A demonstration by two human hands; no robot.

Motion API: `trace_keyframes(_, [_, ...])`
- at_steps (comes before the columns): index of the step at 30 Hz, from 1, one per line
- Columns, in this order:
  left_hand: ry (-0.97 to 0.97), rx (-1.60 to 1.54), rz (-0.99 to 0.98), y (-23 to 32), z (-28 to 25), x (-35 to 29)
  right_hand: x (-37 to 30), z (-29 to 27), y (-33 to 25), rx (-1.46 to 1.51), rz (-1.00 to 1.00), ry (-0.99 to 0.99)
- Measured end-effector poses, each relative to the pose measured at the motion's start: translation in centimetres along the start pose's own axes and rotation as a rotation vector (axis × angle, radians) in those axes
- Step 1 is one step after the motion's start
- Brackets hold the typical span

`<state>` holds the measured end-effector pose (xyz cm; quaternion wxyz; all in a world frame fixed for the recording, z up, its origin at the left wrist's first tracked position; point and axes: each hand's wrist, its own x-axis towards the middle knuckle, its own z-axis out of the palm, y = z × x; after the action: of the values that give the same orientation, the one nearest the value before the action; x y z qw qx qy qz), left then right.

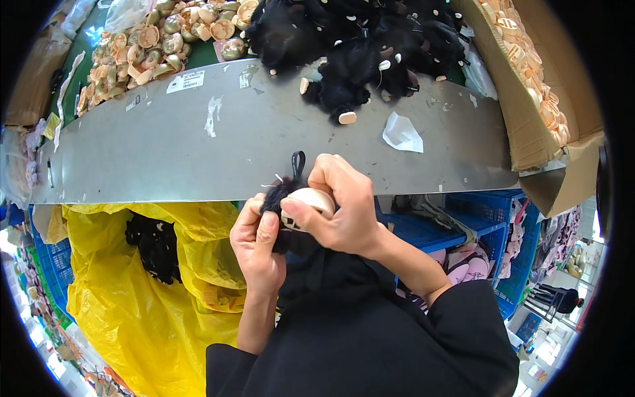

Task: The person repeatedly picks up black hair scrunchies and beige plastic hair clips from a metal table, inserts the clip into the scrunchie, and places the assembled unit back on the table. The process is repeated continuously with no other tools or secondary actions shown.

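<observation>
Just in front of the table's near edge, my left hand [256,246] pinches a small black furry plush piece [272,198] between thumb and fingers. A black ribbon loop [298,162] and a white thread end stick up from the fur. My right hand [349,208] grips a rounded pale peach plastic shell [312,200], its thumb across the front and its fingers curled over the top. The shell sits against the fur, and openings show along its lower edge. How far the shell is seated in the fur is hidden by my fingers.
Peach and gold plastic shells [149,56] lie heaped at the far left of the metal table [165,145]. Black plush pieces [357,49] pile up at far centre, near a white scrap [403,133]. A cardboard box [526,126] holds peach parts. Below left hangs a yellow bag [126,317].
</observation>
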<state>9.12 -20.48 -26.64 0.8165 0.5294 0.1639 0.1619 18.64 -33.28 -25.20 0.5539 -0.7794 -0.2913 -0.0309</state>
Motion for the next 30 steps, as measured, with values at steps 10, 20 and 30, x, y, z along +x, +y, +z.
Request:
trace_keyframes(10, [0.053,0.734,0.436,0.3,0.4,-0.1,0.6,3.0,0.3,0.093,-0.141,0.126])
trace_keyframes(20, [-0.101,0.682,0.437,-1.6,0.1,0.4,1.6,3.1,0.9,0.074,0.031,0.038])
trace_keyframes(30, [0.547,0.733,0.398,4.9,-6.9,-1.9,9.6,5.4,2.7,-0.190,-0.208,0.082])
